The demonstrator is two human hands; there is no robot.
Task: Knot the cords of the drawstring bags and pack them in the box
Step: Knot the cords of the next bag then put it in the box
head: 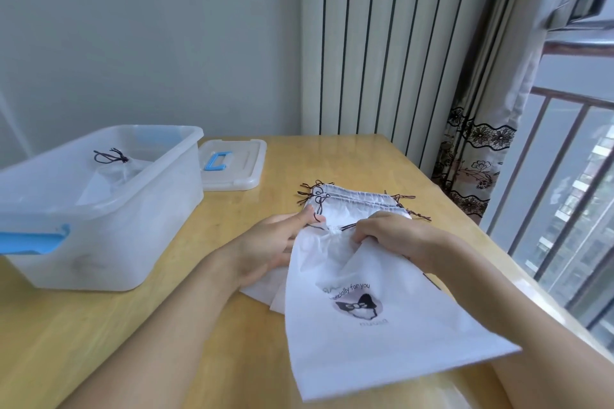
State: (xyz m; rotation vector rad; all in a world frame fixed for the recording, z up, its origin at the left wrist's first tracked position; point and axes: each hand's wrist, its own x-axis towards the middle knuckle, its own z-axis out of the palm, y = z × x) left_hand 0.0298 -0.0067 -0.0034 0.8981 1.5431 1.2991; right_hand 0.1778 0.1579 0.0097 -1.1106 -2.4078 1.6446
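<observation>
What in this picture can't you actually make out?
- Head view: whether the cord of the white bag is knotted yet; the left hand and right hand cover the gathered neck.
- How many bags are in the stack behind; they overlap.
- What else lies in the box besides one knotted bag; its cloudy wall blurs it.
- The first printed word on the bag; a fold hides it.

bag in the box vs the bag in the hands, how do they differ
The bag in the box lies inside the box, untouched; the bag in the hands is over the table, with the left hand and right hand at its gathered mouth. The boxed bag's cord is bunched at its neck; the held bag's cord runs between the hands. Only the held bag shows its print. Both are white with dark cords.
</observation>
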